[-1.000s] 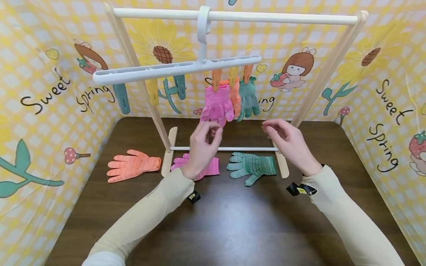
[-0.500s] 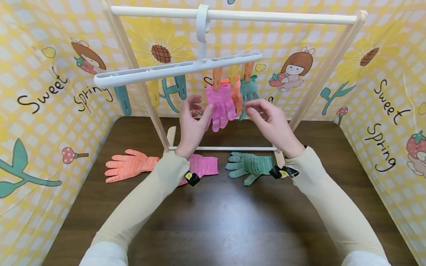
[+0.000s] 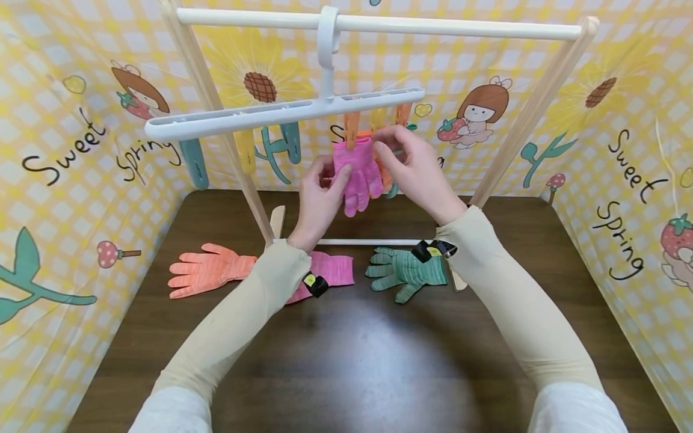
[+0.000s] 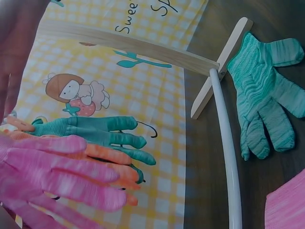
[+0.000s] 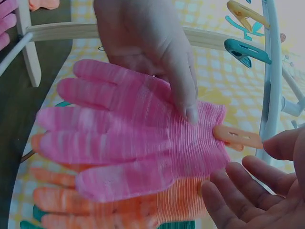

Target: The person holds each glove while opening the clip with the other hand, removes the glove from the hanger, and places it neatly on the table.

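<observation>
A pink glove (image 3: 356,174) hangs fingers-down from an orange clothespin (image 5: 238,137) on the grey hanger (image 3: 243,115). My left hand (image 3: 320,195) holds this glove at its side, thumb on the front and fingers behind. My right hand (image 3: 414,168) is beside the cuff, fingers loosely bent. In the right wrist view its thumb tip lies right by the clothespin's end and its fingers near the cuff's edge. Behind the pink glove hang an orange glove (image 5: 119,205) and a green glove (image 4: 95,129), both partly hidden.
The hanger hooks on the white top rod (image 3: 460,27) of a wooden stand. Spare teal (image 3: 194,162) and yellow clothespins (image 3: 245,151) hang at its left. On the table lie an orange glove (image 3: 208,269), a pink glove (image 3: 332,269) partly under my left arm, and a green glove (image 3: 403,273).
My left hand has risen from below the hanging pink glove to its left side and taken hold of it. My right hand has moved up and left to the cuff.
</observation>
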`<state>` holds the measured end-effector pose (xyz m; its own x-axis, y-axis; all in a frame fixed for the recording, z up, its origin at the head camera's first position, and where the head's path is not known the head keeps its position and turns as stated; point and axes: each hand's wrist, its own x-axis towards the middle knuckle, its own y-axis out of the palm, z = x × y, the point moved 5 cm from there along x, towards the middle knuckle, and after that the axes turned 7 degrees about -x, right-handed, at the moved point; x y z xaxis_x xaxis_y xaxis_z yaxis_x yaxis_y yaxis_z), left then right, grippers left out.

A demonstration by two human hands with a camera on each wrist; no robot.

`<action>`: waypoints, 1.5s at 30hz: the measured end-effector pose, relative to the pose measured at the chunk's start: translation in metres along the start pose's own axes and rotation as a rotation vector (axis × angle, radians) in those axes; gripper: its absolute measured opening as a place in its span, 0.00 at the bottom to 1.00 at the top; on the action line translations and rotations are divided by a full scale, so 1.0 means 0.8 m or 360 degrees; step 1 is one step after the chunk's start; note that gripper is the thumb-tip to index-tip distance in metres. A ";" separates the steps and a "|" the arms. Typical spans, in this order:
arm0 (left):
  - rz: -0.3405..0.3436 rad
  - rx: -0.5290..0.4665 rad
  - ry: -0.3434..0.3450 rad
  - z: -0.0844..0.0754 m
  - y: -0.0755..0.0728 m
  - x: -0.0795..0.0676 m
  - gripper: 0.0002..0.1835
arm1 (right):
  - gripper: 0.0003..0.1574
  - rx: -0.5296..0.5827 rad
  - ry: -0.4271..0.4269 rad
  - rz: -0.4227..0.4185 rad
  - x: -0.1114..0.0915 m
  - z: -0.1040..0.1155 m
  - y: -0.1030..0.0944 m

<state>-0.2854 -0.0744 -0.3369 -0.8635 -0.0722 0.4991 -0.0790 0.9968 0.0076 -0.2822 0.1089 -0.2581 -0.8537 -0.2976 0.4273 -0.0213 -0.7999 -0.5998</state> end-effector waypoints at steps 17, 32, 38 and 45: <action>0.0068 -0.0261 -0.0009 -0.006 -0.002 -0.010 0.11 | 0.19 -0.0013 0.0068 -0.0057 0.025 0.017 0.016; 0.0116 -0.0322 -0.0095 -0.006 -0.010 -0.015 0.10 | 0.22 0.0158 0.0191 0.0058 0.033 0.018 0.035; 0.0129 -0.0332 -0.0080 -0.009 -0.012 -0.017 0.10 | 0.25 0.0607 0.0357 0.0116 0.035 0.013 0.042; 0.0127 -0.0332 -0.0055 -0.010 -0.014 -0.018 0.10 | 0.23 0.0799 0.0412 0.0019 0.037 0.010 0.046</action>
<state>-0.2676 -0.0840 -0.3370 -0.8797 0.0094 0.4753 0.0916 0.9844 0.1501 -0.3040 0.0671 -0.2623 -0.9534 -0.2215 0.2047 0.1854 -0.9658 -0.1814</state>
